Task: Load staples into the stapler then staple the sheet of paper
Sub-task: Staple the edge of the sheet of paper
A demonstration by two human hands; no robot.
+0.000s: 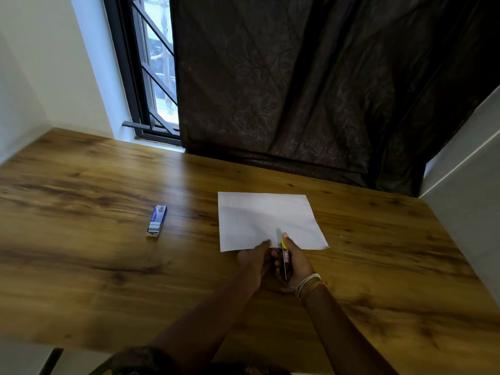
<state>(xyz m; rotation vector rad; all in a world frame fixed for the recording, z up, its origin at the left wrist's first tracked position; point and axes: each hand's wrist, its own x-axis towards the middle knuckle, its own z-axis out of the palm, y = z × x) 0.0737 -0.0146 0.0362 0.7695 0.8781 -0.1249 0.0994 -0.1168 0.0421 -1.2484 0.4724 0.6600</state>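
A white sheet of paper point(267, 220) lies flat on the wooden table point(108, 266), right of centre. Just in front of its near edge, my right hand point(296, 262) grips a small dark stapler point(285, 259) with a yellow tip, held above the table. My left hand point(254, 259) is closed against the stapler's left side, with its fingertips at the front end. To the left, apart from both hands, a blue staple box point(156, 221) lies on the table with its tray slid partly out and silvery staples showing.
A dark curtain point(324, 90) hangs along the table's far edge, and a barred window point(154, 71) is at the far left. A grey wall point(465, 198) borders the table's right side. Thread bracelets circle my right wrist.
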